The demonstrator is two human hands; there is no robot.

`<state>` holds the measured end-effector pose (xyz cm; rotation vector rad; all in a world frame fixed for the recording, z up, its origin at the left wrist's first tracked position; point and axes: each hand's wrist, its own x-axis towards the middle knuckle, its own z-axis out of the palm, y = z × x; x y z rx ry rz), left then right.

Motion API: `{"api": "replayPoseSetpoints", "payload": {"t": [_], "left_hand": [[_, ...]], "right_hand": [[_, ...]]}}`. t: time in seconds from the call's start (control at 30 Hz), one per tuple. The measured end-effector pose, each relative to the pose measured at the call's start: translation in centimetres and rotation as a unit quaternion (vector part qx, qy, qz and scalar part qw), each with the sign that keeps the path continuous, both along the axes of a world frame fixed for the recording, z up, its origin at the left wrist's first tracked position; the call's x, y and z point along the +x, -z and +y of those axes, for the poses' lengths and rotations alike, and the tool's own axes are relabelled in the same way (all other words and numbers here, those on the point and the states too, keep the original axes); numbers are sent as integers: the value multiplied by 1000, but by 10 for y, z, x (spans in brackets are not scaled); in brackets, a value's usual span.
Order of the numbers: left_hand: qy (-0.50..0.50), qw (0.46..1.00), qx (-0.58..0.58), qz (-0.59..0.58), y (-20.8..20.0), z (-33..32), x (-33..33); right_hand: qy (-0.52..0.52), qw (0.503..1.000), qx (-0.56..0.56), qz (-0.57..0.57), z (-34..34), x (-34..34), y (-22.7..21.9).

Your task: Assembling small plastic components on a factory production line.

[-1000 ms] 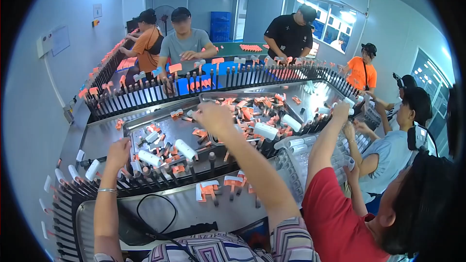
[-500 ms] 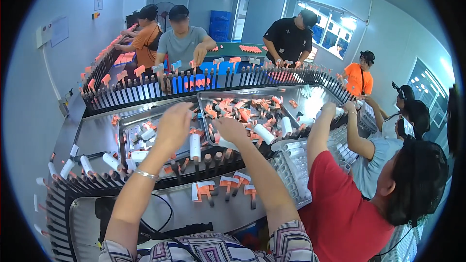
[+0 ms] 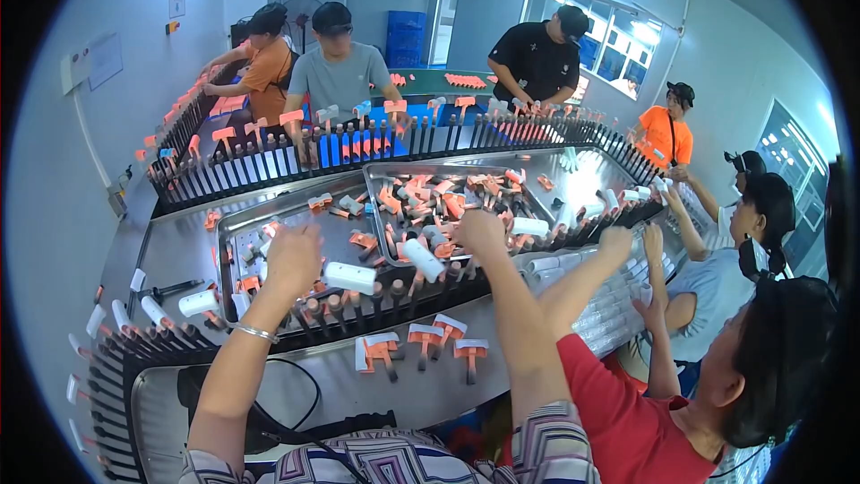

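"Hands?"
"I cannot tell how far open the left hand [image 3: 294, 260] or right hand [image 3: 480, 235] is, or whether either holds anything; fingertips are hidden."
"Tubes?"
"I find one smooth white tube [image 3: 350, 278] between the hands, near round-topped pegs [image 3: 399, 300]; another tube [image 3: 423, 260] tilts near the right hand."
"Tray [image 3: 373, 211]?"
"Metal; I see orange clips [image 3: 448, 202] overlapping inside, their outlines hard to separate."

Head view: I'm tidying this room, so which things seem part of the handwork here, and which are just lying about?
Likely part of the work:
white rounded cylinders, one beside the left hand, another near the right hand
upright black pegs
orange-and-white T-shaped pieces

Likely just lying about:
thin black looped cable
stacked blue crates at the back
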<state>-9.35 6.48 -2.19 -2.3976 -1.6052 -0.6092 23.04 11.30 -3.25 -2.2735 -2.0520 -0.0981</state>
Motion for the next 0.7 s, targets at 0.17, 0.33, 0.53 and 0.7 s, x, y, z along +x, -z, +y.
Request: {"api": "replayPoseSetpoints", "payload": {"t": [0.17, 0.33, 0.53, 0.7], "left_hand": [[89, 982, 132, -104, -33, 7, 48], [122, 985, 63, -102, -24, 11, 92], [33, 984, -175, 8, 0, 6, 85], [-14, 991, -136, 6, 2, 2, 45]], "right_hand": [[-71, 990, 63, 103, 14, -22, 17], [-168, 981, 55, 78, -2, -75, 16], [-297, 925, 234, -13, 26, -41, 28], [-63, 955, 280, 79, 18, 10, -57]]}}
